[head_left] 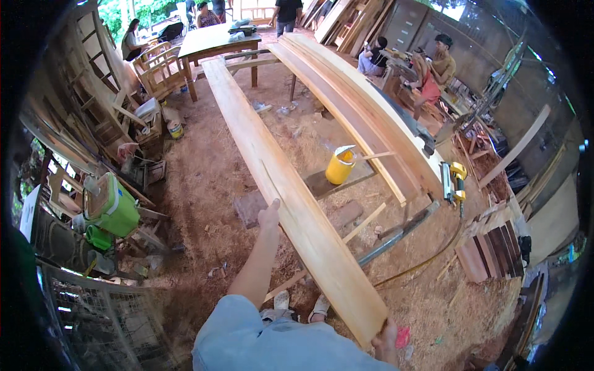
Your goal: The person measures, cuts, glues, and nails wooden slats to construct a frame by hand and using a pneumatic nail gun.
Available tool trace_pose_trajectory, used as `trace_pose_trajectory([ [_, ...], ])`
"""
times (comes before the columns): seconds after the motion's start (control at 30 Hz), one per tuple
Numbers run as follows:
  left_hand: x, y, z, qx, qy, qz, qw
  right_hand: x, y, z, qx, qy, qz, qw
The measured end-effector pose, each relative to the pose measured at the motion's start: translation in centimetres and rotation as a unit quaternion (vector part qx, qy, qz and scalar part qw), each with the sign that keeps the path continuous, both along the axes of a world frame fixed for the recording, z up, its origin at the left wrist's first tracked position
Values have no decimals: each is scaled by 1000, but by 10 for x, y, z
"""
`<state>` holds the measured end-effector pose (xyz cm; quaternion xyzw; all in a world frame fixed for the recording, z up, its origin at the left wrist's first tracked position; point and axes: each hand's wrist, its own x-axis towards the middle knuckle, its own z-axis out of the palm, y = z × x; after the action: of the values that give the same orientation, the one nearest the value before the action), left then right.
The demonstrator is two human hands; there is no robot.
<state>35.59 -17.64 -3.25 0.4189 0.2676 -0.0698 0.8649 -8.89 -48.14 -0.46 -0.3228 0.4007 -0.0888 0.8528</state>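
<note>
Gripped the left edge of the long pale plank (291,191) with the left hand (270,213), thumb on top and the other fingers mostly hidden below, perhaps to steady the middle part. Held the near end with the right hand (386,337), fingers closed around the corner, probably to guide the whole length from there; could not tell the exact reach of the fingers underneath. Saw the plank slanting from the right hand, away toward the table (210,40), above a wooden crosspiece (346,183), likely useful as support. Found on this crosspiece a yellow container (341,167), between the plank and the long boards (346,93), seemingly for easy reach. Noted farther right a nail gun (458,179) beside the boards' near end, presumably kept handy, with its hose (427,266) trailing below.
</note>
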Motion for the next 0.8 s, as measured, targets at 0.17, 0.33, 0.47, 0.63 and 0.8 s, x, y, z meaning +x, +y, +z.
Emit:
trace_pose_trajectory([
  [0.17,-69,-17,37,10,13,0,1000,108,72,54,14,-68,109,992],
  [0.33,-146,-28,27,-65,25,-63,996,173,104,47,54,-11,213,976],
  [0.47,-148,-11,22,-79,55,-81,992,197,110,61,-174,35,374,910],
  [0.63,-137,26,-14,-73,49,-101,991,166,92,51,-373,-14,335,865],
  [0.8,-161,16,-10,112,63,-70,989,136,66,47,-376,138,342,850],
])
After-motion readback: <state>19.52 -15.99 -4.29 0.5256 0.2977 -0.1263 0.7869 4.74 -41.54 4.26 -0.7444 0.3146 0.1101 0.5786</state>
